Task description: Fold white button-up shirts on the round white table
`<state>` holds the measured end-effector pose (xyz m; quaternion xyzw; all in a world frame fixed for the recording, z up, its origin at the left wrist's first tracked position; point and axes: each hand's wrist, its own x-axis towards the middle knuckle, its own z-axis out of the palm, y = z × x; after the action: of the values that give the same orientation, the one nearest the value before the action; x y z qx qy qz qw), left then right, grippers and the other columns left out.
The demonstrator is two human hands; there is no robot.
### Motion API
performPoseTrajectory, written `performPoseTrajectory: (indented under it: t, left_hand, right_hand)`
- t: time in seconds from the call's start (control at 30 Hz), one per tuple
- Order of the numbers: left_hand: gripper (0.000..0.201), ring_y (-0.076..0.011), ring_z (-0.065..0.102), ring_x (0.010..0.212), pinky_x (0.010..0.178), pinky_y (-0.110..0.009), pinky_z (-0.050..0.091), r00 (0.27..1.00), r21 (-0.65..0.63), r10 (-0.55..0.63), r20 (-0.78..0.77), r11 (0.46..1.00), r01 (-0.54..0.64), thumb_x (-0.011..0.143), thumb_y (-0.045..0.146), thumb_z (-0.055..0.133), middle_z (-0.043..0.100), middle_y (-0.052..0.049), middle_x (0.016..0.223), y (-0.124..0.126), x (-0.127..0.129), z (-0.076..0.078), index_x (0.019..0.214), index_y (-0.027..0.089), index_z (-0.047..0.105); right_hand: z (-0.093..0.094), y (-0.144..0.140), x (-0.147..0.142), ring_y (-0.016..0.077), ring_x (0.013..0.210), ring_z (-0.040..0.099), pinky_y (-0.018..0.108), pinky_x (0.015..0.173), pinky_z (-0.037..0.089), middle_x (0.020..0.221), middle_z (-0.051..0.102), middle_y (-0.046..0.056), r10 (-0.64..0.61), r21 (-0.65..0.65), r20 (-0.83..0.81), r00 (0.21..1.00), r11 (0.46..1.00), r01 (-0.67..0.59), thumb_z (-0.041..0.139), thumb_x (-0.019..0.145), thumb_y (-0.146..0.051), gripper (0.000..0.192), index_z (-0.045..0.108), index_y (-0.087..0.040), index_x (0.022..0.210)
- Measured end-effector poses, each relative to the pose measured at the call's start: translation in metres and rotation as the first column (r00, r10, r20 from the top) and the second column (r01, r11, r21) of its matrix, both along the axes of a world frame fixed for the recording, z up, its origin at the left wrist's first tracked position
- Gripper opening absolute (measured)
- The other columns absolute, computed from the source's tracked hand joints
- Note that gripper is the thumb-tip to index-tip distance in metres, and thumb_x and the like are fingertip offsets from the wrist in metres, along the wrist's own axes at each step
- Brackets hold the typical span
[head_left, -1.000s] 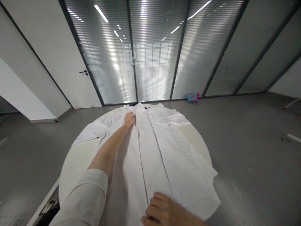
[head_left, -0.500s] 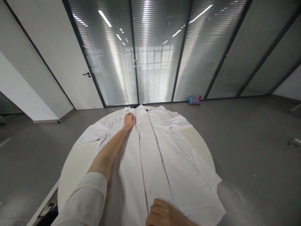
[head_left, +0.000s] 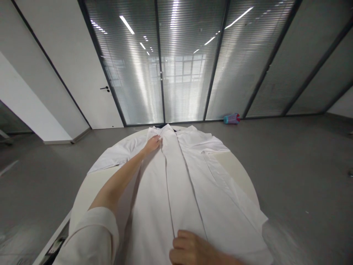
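A white short-sleeved shirt (head_left: 182,176) lies spread over a round table, its collar at the far side and its front parted by a long gap down the middle. My left hand (head_left: 153,143) reaches to the upper part and pinches the left front edge just below the collar. Close to me, my right hand (head_left: 191,248) has its fingers curled on the lower end of that same edge. Its fingertips are partly hidden by the hand itself. Between the two hands the left front edge runs nearly straight.
The pale round tabletop (head_left: 85,187) shows at both sides of the shirt. A door (head_left: 102,106) and glass panels with blinds (head_left: 184,73) stand beyond. On the grey floor (head_left: 298,165), a blue and pink basket-like object (head_left: 231,118) lies by the glass.
My left hand has turned and moved slightly along the shirt's upper edge, with the left forearm lower and further left. The right hand stays at the lower edge. The view has shifted a little.
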<state>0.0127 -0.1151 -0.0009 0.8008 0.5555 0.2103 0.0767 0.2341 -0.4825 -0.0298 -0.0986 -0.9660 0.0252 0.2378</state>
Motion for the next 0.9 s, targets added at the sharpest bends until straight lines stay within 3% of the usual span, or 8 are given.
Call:
performPoseTrajectory:
  t: [0.07,0.17,0.27,0.33,0.47,0.63,0.77,0.9]
  left_hand:
    - [0.04,-0.0224,0.04,0.143,0.119,-0.037,0.026,0.998,0.009,-0.059,-0.006,0.998,0.059,0.099,0.034,0.044,0.049,-0.012,0.15,-0.025,0.001,0.001,0.132,0.02,0.061]
    - [0.05,-0.0279,0.026,0.15,0.123,-0.05,0.011,0.982,-0.027,-0.185,-0.045,0.983,0.184,0.097,0.048,0.047,0.036,-0.006,0.16,-0.064,0.011,-0.003,0.144,0.029,0.051]
    - [0.063,-0.0356,0.014,0.152,0.119,-0.062,0.006,0.956,-0.113,-0.278,-0.089,0.957,0.268,0.094,0.063,0.045,0.025,-0.002,0.164,-0.089,0.023,-0.008,0.153,0.04,0.035]
    - [0.069,-0.0387,0.011,0.152,0.118,-0.064,0.006,0.949,-0.151,-0.287,-0.127,0.952,0.268,0.092,0.068,0.045,0.023,-0.002,0.165,-0.093,0.027,-0.011,0.154,0.042,0.032]
    - [0.062,-0.0354,0.02,0.15,0.121,-0.059,0.007,0.941,-0.084,-0.276,-0.197,0.961,0.264,0.094,0.066,0.041,0.03,-0.001,0.162,-0.075,0.026,-0.01,0.151,0.041,0.039]
    - [0.059,-0.0294,0.018,0.152,0.123,-0.052,0.006,0.937,0.06,-0.222,-0.269,0.967,0.247,0.099,0.055,0.037,0.032,-0.006,0.161,-0.022,0.035,0.001,0.15,0.028,0.044]
    - [0.067,-0.0281,0.015,0.153,0.123,-0.052,0.003,0.928,0.002,-0.168,-0.332,0.984,0.179,0.099,0.058,0.034,0.023,-0.009,0.164,0.016,0.05,0.0,0.155,0.022,0.036]
    - [0.072,-0.0261,0.019,0.152,0.123,-0.052,0.001,0.924,-0.067,-0.169,-0.344,0.986,0.156,0.097,0.063,0.031,0.023,-0.01,0.164,0.034,0.057,-0.008,0.156,0.021,0.031]
  right_hand:
    - [0.019,0.01,-0.008,0.0129,0.059,0.039,0.031,0.061,0.027,0.061,0.049,-0.003,-0.03,0.025,-0.026,0.999,0.999,0.031,0.062,0.095,-0.038,0.039,0.048,-0.02,0.063]
    - [0.034,0.02,-0.02,0.0136,0.057,0.039,0.032,0.059,0.025,0.061,0.05,-0.003,0.01,0.079,-0.017,1.0,0.997,-0.009,0.061,0.094,-0.049,0.045,0.048,-0.02,0.062]
    - [0.026,0.02,-0.029,0.0135,0.057,0.041,0.031,0.059,0.026,0.061,0.052,-0.004,0.074,0.061,0.053,0.996,0.995,-0.077,0.062,0.093,-0.05,0.044,0.049,-0.02,0.063]
    - [0.013,0.018,-0.032,0.0132,0.056,0.043,0.032,0.059,0.027,0.062,0.056,-0.005,0.084,0.009,0.117,0.99,0.996,-0.086,0.06,0.095,-0.048,0.04,0.051,-0.02,0.067]
    - [-0.009,0.015,-0.032,0.0121,0.053,0.045,0.032,0.058,0.026,0.06,0.059,-0.006,0.071,-0.022,0.182,0.981,0.997,-0.069,0.062,0.094,-0.04,0.032,0.052,-0.021,0.07]
    - [-0.026,0.018,-0.034,0.0104,0.053,0.048,0.031,0.055,0.025,0.063,0.062,-0.007,0.108,-0.052,0.254,0.961,0.994,-0.098,0.066,0.091,-0.036,0.03,0.051,-0.02,0.07]
    - [-0.039,0.02,-0.038,0.0108,0.054,0.05,0.031,0.052,0.024,0.063,0.064,-0.006,0.107,-0.079,0.312,0.944,0.993,-0.087,0.063,0.092,-0.042,0.032,0.053,-0.021,0.07]
    - [-0.047,0.022,-0.042,0.0113,0.051,0.048,0.03,0.049,0.023,0.06,0.064,-0.007,0.128,-0.134,0.339,0.932,0.987,-0.087,0.066,0.09,-0.04,0.029,0.055,-0.022,0.07]
